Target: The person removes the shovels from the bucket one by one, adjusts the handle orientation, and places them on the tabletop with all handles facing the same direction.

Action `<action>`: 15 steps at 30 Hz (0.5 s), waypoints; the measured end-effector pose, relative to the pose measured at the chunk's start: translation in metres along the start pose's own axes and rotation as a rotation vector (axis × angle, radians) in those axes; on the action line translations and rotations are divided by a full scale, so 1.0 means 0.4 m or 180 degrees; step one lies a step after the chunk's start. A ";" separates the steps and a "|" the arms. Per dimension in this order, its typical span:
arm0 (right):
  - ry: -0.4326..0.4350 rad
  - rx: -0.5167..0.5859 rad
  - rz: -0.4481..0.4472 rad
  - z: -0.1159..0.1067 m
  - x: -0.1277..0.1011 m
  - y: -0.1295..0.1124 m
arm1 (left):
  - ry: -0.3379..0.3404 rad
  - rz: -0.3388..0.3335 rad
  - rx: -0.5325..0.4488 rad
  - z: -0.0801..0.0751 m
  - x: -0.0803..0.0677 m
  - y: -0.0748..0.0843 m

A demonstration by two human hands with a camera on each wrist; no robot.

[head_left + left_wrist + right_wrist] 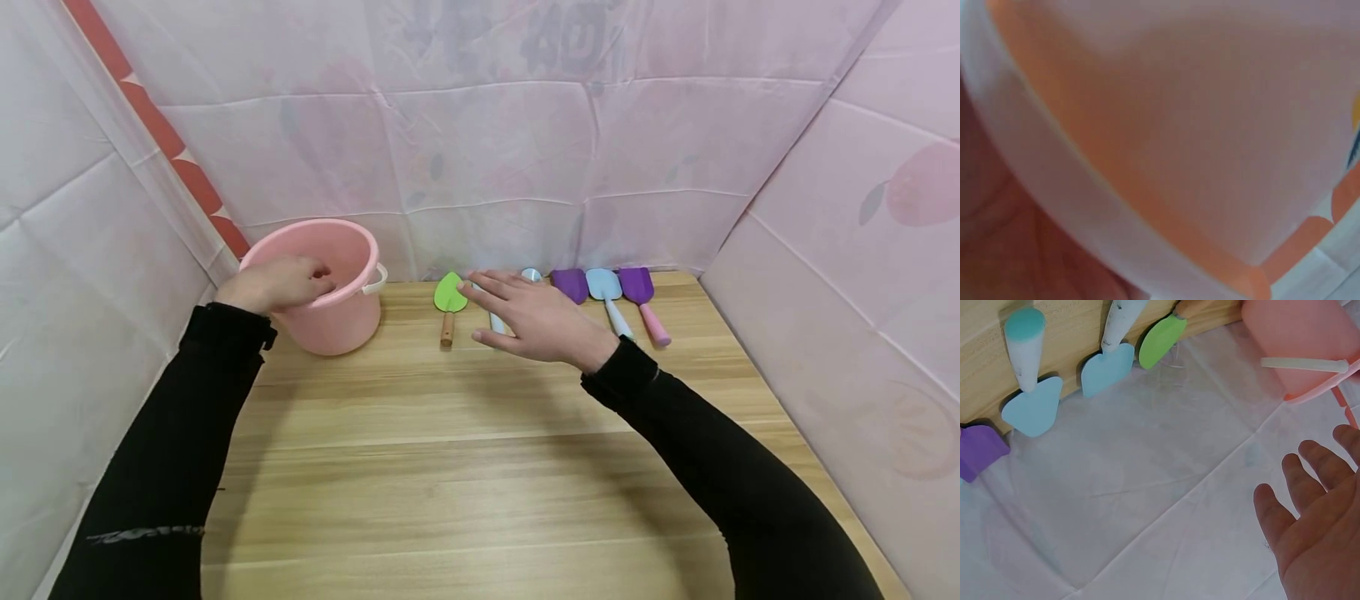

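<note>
A pink bucket (330,321) with a white handle stands at the back left of the wooden table (465,467). My left hand (281,282) grips its near rim, fingers curled over the edge; in the left wrist view only the blurred rim (1085,206) and my palm (997,250) show. My right hand (528,317) hovers open, fingers spread, over a row of small toy shovels by the back wall. It is just right of the green shovel (450,293) and hides part of a light blue one. The right wrist view shows my right hand (1316,531), the green shovel (1161,340) and the bucket (1297,344).
Right of my hand lie a purple shovel (572,284), a light blue one (604,286) and a purple one with a pink handle (637,285). Pink-white sheeting walls the table at the back and on both sides. Bare wood stretches toward me.
</note>
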State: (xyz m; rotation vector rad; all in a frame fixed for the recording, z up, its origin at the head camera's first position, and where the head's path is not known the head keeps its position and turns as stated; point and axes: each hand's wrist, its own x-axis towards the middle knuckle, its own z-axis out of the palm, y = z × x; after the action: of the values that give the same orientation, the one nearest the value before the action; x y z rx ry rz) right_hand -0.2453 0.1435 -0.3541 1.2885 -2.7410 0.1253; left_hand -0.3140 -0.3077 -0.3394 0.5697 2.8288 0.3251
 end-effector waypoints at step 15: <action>-0.0272 -0.0078 -0.0114 0.015 0.001 -0.029 | -0.1049 -0.0560 -0.0356 -0.059 -0.022 0.011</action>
State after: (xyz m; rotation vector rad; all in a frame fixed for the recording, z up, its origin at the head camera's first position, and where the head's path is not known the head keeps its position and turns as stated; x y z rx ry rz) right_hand -0.2372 0.1351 -0.3595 1.3666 -2.7787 0.0343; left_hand -0.3111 -0.3112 -0.3143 0.3143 2.5022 0.3206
